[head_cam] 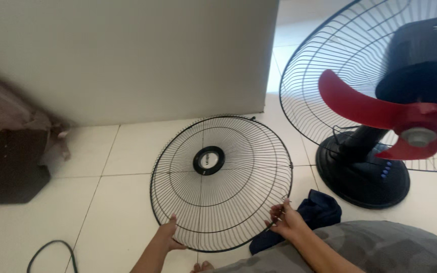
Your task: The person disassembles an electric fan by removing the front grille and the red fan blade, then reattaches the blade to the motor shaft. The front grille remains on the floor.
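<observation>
A round black wire fan guard (221,182) with a black centre disc stands tilted on the white tile floor in front of me. My left hand (169,236) grips its lower rim at the bottom left. My right hand (285,220) holds the rim at the lower right, fingers around the wires. To the right stands a fan (380,126) with red blades (360,108), a black motor housing, its rear guard still on, and a round black base (362,174).
A dark blue cloth (314,212) lies by the fan base. A grey cushion (380,250) covers my lap at bottom right. A black cable (51,253) loops at bottom left. A dark box (6,167) with crumpled fabric sits at left against a grey wall.
</observation>
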